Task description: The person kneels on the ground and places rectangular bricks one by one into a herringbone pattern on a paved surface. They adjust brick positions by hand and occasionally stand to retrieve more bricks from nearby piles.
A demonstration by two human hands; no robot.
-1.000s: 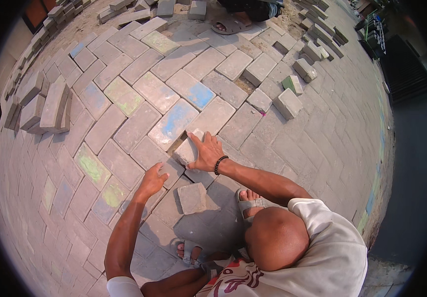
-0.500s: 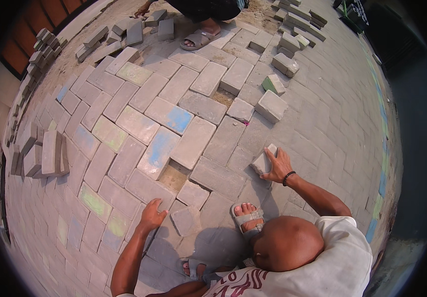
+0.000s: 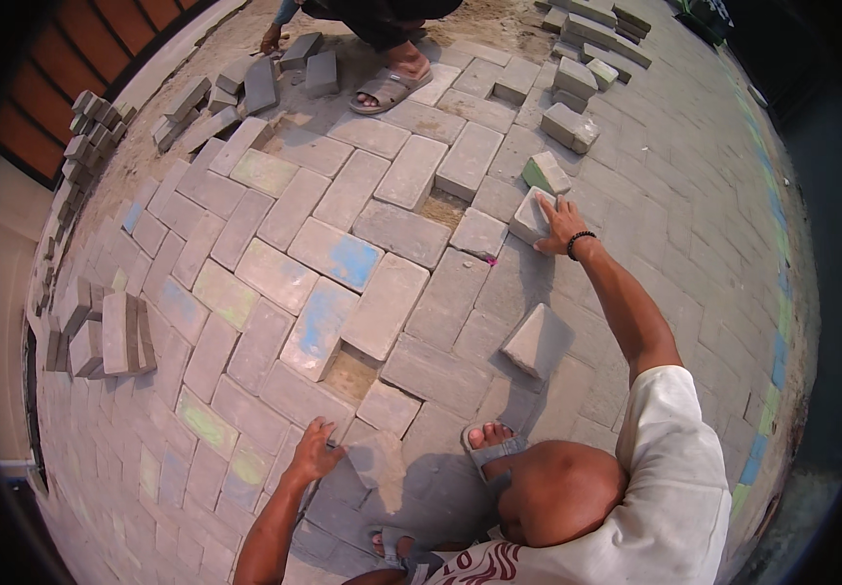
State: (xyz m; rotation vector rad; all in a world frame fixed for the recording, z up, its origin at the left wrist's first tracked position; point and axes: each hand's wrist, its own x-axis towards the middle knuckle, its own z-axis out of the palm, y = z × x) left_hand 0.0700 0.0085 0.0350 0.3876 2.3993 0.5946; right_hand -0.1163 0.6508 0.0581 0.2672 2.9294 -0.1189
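My right hand (image 3: 564, 226), with a dark beaded bracelet at the wrist, reaches forward. Its fingers and thumb are spread over a grey concrete paver (image 3: 527, 216) lying on the paving. Behind it is a broken paver piece (image 3: 549, 172) with a green side. Nearer me, a loose cut paver piece (image 3: 538, 341) stands on the laid surface. My left hand (image 3: 314, 452) rests on the paving, fingers apart, holding nothing. Beside it are a sandy gap (image 3: 349, 374), a half paver (image 3: 388, 408) and a shaded broken piece (image 3: 374, 456).
Loose pavers are piled at the left (image 3: 126, 333) and far left (image 3: 96, 127). Others line the far right (image 3: 569, 127). Another person in sandals (image 3: 389, 90) crouches at the far side, one hand (image 3: 271, 39) near scattered pavers (image 3: 261, 84). Sandy gaps also show in the paving (image 3: 443, 208).
My right hand has let go of the cut piece, leaving it on the paving, and moved forward onto the grey paver. My left hand stays low near the gap.
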